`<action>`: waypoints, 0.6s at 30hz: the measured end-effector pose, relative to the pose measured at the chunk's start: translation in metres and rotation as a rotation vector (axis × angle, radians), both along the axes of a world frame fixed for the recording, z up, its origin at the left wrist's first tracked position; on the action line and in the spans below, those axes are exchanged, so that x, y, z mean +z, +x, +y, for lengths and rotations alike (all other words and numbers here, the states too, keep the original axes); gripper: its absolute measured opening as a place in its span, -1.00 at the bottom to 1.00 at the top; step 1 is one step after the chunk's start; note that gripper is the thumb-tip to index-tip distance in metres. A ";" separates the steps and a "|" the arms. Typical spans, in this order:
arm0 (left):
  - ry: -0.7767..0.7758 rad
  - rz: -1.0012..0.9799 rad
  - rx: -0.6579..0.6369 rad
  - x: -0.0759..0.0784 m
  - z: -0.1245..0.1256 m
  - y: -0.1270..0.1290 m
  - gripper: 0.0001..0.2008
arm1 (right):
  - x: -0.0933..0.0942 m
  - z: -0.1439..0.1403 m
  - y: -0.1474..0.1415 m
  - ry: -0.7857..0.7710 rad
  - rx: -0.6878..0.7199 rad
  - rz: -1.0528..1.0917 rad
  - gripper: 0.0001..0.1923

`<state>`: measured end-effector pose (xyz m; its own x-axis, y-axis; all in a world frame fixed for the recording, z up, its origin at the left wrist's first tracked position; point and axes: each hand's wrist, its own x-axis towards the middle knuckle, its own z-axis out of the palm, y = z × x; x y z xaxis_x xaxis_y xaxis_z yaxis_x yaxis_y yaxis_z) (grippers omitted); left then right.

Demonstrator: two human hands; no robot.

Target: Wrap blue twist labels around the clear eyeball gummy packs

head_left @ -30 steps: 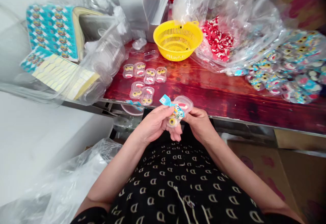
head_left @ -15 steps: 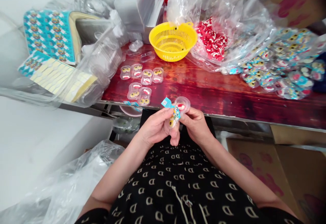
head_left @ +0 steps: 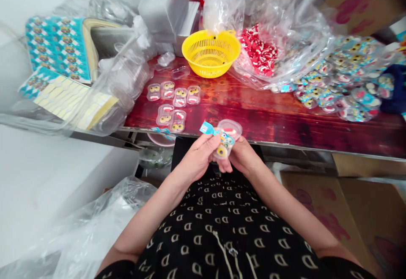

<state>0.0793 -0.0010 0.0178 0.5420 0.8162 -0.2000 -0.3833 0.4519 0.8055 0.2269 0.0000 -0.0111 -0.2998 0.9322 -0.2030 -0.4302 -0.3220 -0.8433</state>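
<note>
Both hands hold one small clear plastic case (head_left: 226, 138) with yellow eye pieces and a red mouth piece inside, just in front of the red table's near edge (head_left: 285, 143). A blue printed sticker (head_left: 207, 128) sticks out at its upper left. My left hand (head_left: 195, 160) pinches the case and the sticker from the left. My right hand (head_left: 244, 156) grips the case from the right and below. Several filled clear cases (head_left: 173, 101) lie on the table to the upper left of my hands.
A yellow basket (head_left: 211, 52) stands at the back of the table. Clear bags of red pieces (head_left: 258, 50) and a heap of finished stickered cases (head_left: 345, 80) lie to the right. Blue sticker sheets (head_left: 53, 46) and stacked empty shells (head_left: 127, 75) are at the left. A cardboard box (head_left: 364, 211) is below right.
The case has tilted back so its face shows more, and my hands have shifted slightly right on it. The view has drifted a little, moving the table items left.
</note>
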 end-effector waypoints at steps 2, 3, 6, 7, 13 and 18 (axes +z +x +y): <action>0.095 0.144 0.142 -0.001 0.001 0.000 -0.61 | 0.004 -0.004 0.004 0.020 -0.040 0.030 -0.69; 0.146 0.224 0.186 -0.002 0.002 0.000 -0.60 | 0.007 -0.005 0.006 0.033 -0.060 0.028 -0.72; 0.309 0.485 0.207 -0.005 0.003 -0.001 -0.55 | 0.012 -0.008 0.012 0.064 -0.131 -0.089 -0.78; 0.359 0.567 0.197 -0.007 0.002 -0.002 -0.55 | 0.013 -0.008 0.013 0.060 -0.157 -0.132 -0.80; 0.405 0.614 0.124 -0.010 0.001 -0.005 -0.53 | 0.009 -0.004 0.008 0.009 -0.243 -0.209 -0.83; 0.228 0.334 0.420 -0.005 0.007 -0.008 -0.73 | 0.006 -0.008 0.009 0.042 -0.269 -0.244 -0.84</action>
